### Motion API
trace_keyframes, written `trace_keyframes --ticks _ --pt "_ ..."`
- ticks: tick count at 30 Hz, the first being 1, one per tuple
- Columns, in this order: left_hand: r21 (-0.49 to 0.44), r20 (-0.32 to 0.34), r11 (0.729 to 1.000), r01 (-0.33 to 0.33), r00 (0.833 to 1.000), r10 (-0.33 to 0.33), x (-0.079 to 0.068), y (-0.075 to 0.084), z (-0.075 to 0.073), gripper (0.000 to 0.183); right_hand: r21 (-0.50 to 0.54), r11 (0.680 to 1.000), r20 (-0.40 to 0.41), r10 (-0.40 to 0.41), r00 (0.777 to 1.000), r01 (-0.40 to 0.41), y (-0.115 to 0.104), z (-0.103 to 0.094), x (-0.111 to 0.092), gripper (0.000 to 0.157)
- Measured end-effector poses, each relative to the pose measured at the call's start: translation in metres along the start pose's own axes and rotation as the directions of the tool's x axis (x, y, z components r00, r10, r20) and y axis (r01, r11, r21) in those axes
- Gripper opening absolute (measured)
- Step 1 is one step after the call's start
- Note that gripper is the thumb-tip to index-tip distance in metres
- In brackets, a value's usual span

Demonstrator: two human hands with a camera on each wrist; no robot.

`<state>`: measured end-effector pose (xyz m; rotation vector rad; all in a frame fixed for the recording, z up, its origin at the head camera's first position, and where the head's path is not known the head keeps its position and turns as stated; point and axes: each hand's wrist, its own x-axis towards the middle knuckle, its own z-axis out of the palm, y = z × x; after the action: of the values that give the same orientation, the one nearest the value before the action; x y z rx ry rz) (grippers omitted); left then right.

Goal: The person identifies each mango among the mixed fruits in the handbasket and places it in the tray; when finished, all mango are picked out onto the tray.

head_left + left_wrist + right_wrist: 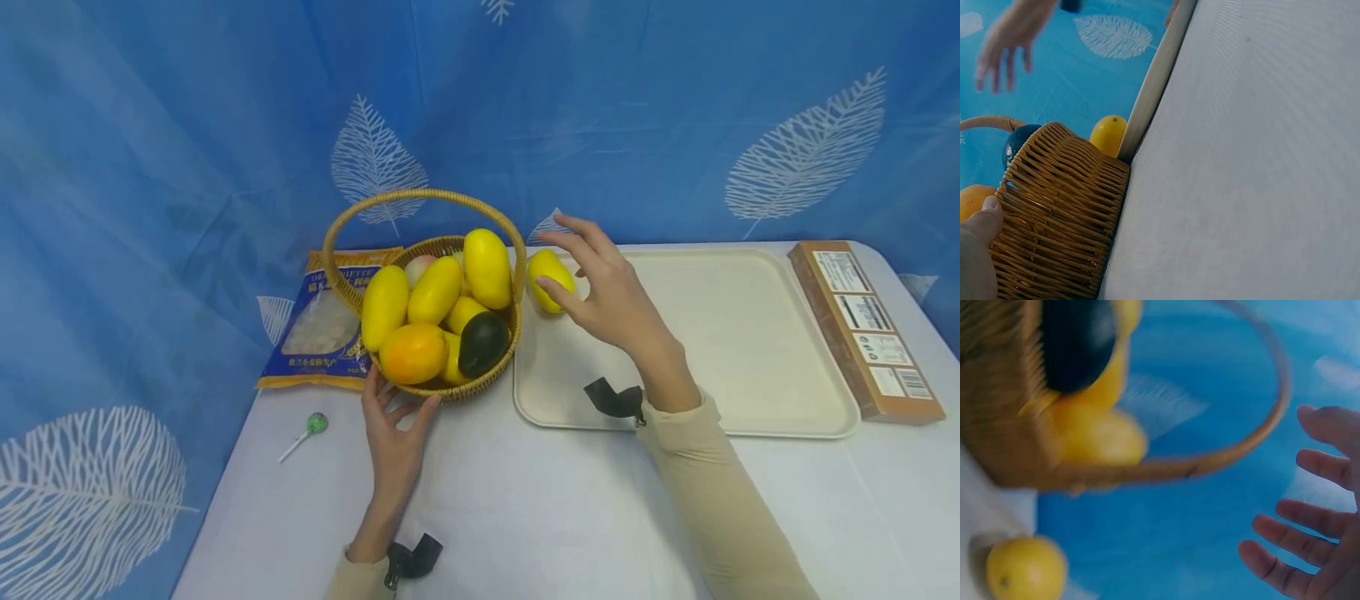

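My left hand (395, 437) grips the woven wicker basket (1063, 209) mid-frame; my right hand (617, 302), fingers spread and empty, hovers beside a smooth oval yellow fruit (550, 279) on the flat tray (738, 342).

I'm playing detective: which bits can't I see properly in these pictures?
- Head: floor of the basket, under the piled fruit.
- Head: pale fruit, mostly behind a yellow fruit.
- Head: brown box, print too small.
- Left wrist: left hand, mostly cut off by left edge.
- Right wrist: basket weave, blurred.
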<state>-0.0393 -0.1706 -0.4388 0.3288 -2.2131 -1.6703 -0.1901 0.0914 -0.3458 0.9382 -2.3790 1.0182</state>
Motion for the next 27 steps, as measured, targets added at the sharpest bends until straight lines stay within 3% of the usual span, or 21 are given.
trace_keyframes --ticks 5,9,14,20,23,27 --pt "-0.005 -0.006 1.000 -0.010 1.000 0.010 0.004 -0.010 0.000 0.092 0.066 0.982 -0.052 -0.175 0.983 0.178 -0.029 0.003 0.002 0.053" --pt "-0.008 -0.019 0.999 -0.032 0.999 0.032 0.007 -0.029 0.001 0.093 0.087 0.970 -0.015 -0.226 0.974 0.227 -0.038 0.020 0.002 0.051" --pt "0.003 -0.017 0.998 -0.064 0.998 0.064 0.007 -0.035 0.002 0.092 0.124 0.971 0.065 -0.211 0.975 0.202 -0.040 0.042 0.005 0.051" --pt "0.012 -0.012 0.998 -0.057 0.998 0.057 0.006 -0.034 0.002 0.094 0.127 0.985 0.197 -0.141 0.970 0.118 -0.034 0.064 0.024 0.053" --pt "0.007 -0.017 0.998 -0.056 0.998 0.056 0.006 -0.033 0.001 0.095 0.112 0.991 0.287 -0.106 0.952 0.077 -0.033 0.075 0.034 0.056" --pt "-0.006 -0.020 0.998 -0.059 0.998 0.059 0.006 -0.033 0.000 0.096 0.099 0.994 0.408 -0.075 0.910 0.038 -0.032 0.088 0.044 0.062"
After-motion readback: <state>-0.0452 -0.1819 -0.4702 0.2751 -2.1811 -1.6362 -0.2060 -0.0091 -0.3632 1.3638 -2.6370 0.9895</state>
